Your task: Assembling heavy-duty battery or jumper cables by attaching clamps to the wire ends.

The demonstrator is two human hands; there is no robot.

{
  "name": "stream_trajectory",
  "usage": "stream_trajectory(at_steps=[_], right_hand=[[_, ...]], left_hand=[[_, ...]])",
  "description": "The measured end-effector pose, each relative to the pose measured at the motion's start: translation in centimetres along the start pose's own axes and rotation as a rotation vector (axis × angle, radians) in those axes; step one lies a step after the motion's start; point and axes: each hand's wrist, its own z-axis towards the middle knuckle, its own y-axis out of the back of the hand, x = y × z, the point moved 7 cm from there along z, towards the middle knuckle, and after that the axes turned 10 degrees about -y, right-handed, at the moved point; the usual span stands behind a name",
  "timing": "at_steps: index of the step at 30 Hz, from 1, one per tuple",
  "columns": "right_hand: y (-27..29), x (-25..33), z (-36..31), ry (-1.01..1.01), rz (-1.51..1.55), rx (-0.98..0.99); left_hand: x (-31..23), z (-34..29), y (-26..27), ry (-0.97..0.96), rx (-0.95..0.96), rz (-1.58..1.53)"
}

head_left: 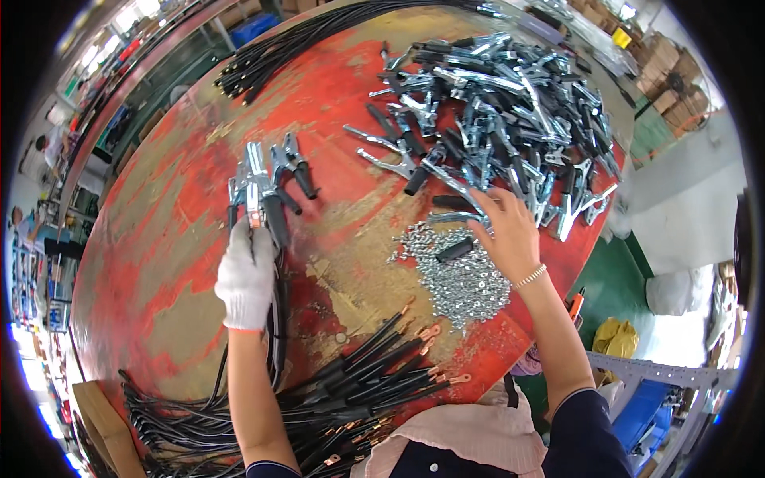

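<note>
My left hand (pixel 245 275), in a white glove, is closed around a black cable (pixel 278 319) near its copper lug (pixel 254 217). The lug lies against a metal spring clamp (pixel 255 171) with black handle grips. Beside it are a few more clamps (pixel 293 163). My bare right hand (pixel 510 235) is at the near edge of a big heap of clamps (pixel 510 103). Its thumb and fingers are around the end of one metal clamp (pixel 453 182); the palm hides part of that grip. Just below lies a pile of small screws and nuts (pixel 462 279) with a black sleeve (pixel 455 250) on top.
Bundled black cables with copper lugs (pixel 374 370) cover the table's near edge. More black cables (pixel 319 36) lie along the far edge. The red, worn table (pixel 159 239) is rounded. A cardboard box (pixel 107 430) stands at the lower left, a metal rack (pixel 669 370) at the right.
</note>
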Motion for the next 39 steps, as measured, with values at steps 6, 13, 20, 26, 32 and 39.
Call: stream_trajectory(at_steps=[6,13,20,26,32,39], right_hand=[[-3.1,-0.8,3.0,-0.076,-0.102,0.101],[-1.4,-2.7,4.5,-0.119,0.401,0.083],[-1.0,-4.3,-0.6,-0.565,1.220,0.345],[1.0,-3.3,-6.0,-0.487,1.761,0.227],[0.7,-0.2,-11.3,-0.623,1.884,0.589],[0.3,-0.4,-12.3,-0.625,1.691,0.492]], left_hand=[[-1.2,1.0,1.2,-0.049,0.138,0.500],[-11.8,-8.6,-3.1,-0.572,0.569,0.241],[-13.1,-12.4,-9.9,-0.654,0.654,0.340],[-11.8,-11.5,-9.0,-0.495,0.471,0.066],[-7.2,-10.4,-10.5,-0.025,0.611,-0.731],[-9.1,-12.1,-10.2,0.249,0.951,-0.939]])
